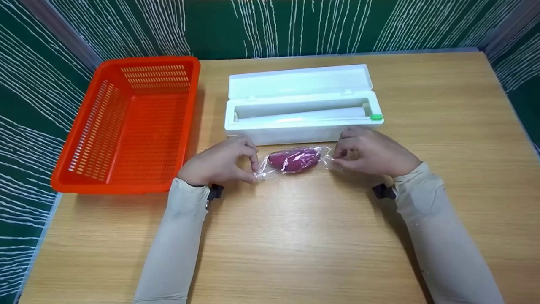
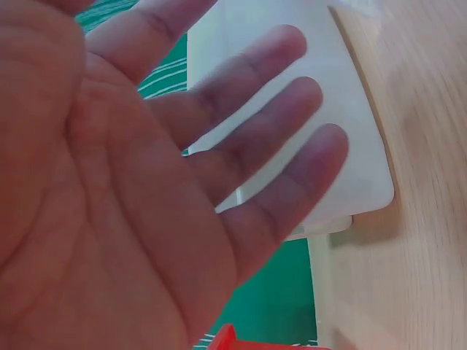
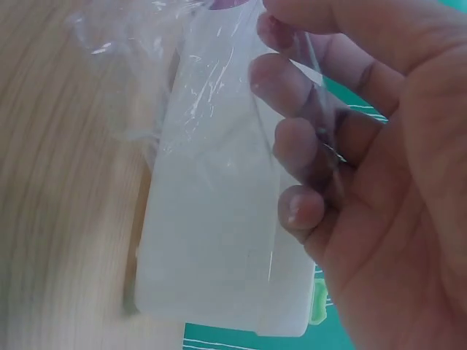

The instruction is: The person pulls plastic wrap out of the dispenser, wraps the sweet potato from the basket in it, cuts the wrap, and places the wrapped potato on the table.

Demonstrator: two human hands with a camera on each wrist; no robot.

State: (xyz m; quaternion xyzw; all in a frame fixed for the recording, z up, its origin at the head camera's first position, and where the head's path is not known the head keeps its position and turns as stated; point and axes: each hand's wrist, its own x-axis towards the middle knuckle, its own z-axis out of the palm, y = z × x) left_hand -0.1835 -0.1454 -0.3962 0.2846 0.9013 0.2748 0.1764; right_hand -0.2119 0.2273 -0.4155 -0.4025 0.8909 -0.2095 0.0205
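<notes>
In the head view an oblong purple-red item point(image 1: 295, 160), wrapped in clear plastic film point(image 1: 265, 168), lies between the hands. My left hand point(image 1: 225, 162) pinches the film's left end between thumb and index finger. Its other fingers are spread in the left wrist view. At the opposite end, my right hand point(image 1: 371, 151) pinches the film by thumb and forefinger. Loose film point(image 3: 211, 109) drapes past its bent fingers in the right wrist view. Just behind the wrapped item stands a white cling film box point(image 1: 303, 134), lid raised, with a film roll point(image 1: 312, 115) inside.
An orange-red perforated basket point(image 1: 187, 126) stands left of the box, close to my left forearm. A small green slider point(image 1: 376, 117) sits on the box's right front edge. Green walls with white streaks border the wooden table point(image 1: 303, 236).
</notes>
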